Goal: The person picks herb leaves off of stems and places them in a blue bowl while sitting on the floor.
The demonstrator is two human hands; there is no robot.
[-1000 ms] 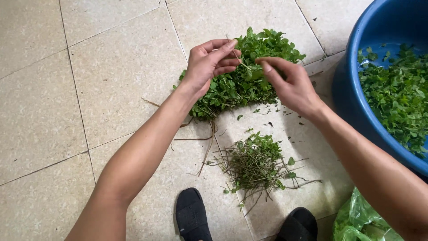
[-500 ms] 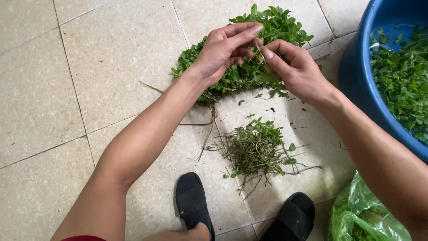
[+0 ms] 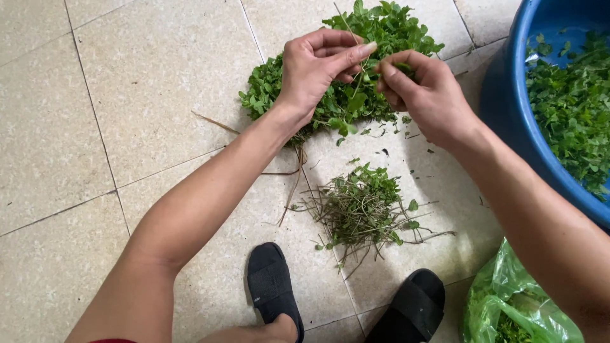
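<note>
Two hands, left and right, pinch one sprig; two herb piles below.

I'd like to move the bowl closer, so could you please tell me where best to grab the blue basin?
Probably the blue basin's thick rolled rim on its near left edge, coming from above and the left. That curved lip is bare and in the open, while greens fill the inside.

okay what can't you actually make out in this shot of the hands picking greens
- Head view: the blue basin is cut off by the right edge.
- The green plastic bag runs off the bottom corner; its contents are mostly hidden.
- The sprig pinched by left hand and right hand is partly covered by fingers.
</note>
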